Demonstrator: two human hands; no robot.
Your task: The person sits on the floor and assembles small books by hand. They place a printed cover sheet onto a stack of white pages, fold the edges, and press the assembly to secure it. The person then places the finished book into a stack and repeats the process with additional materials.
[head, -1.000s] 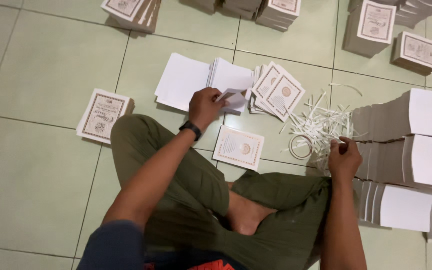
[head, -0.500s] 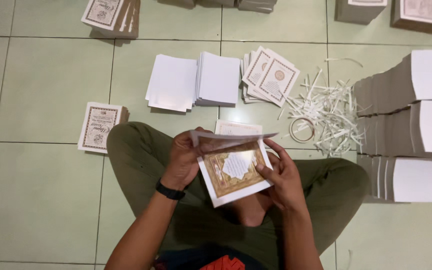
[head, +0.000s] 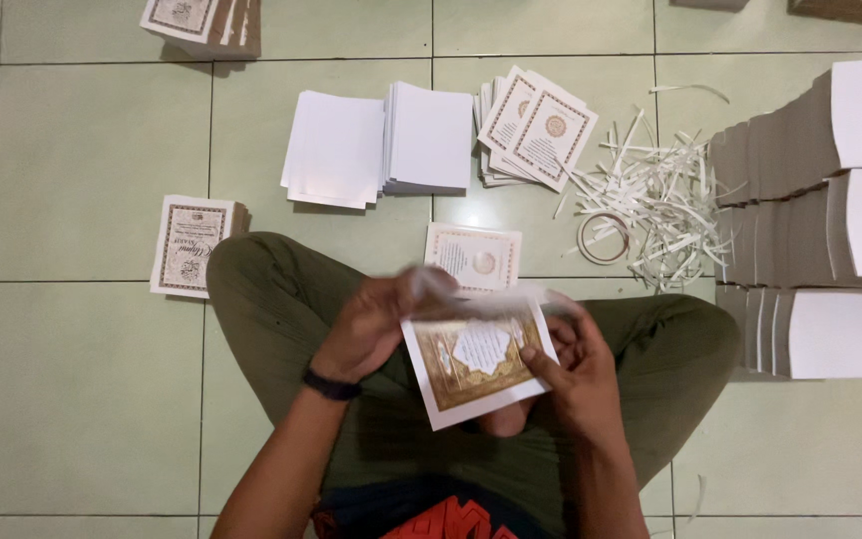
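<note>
I sit cross-legged on a tiled floor with a gold-patterned printed card [head: 476, 361] over my lap. My right hand [head: 576, 374] grips the card's right edge with the thumb on its face. My left hand [head: 371, 324] holds a blurred white sheet [head: 471, 294] at the card's top edge. A single printed card [head: 474, 256] lies on the floor just beyond my hands.
Two piles of white sheets [head: 381, 145] and a fanned pile of printed cards [head: 536, 125] lie ahead. White paper strips [head: 655, 200] and a tape ring [head: 603, 238] lie to the right. Tall paper stacks [head: 830, 210] stand at far right. A card stack [head: 192, 245] sits left.
My left hand took a white sheet from the pile ahead and my right hand left the stacks; both came to my lap, now holding the gold card and the sheet.
</note>
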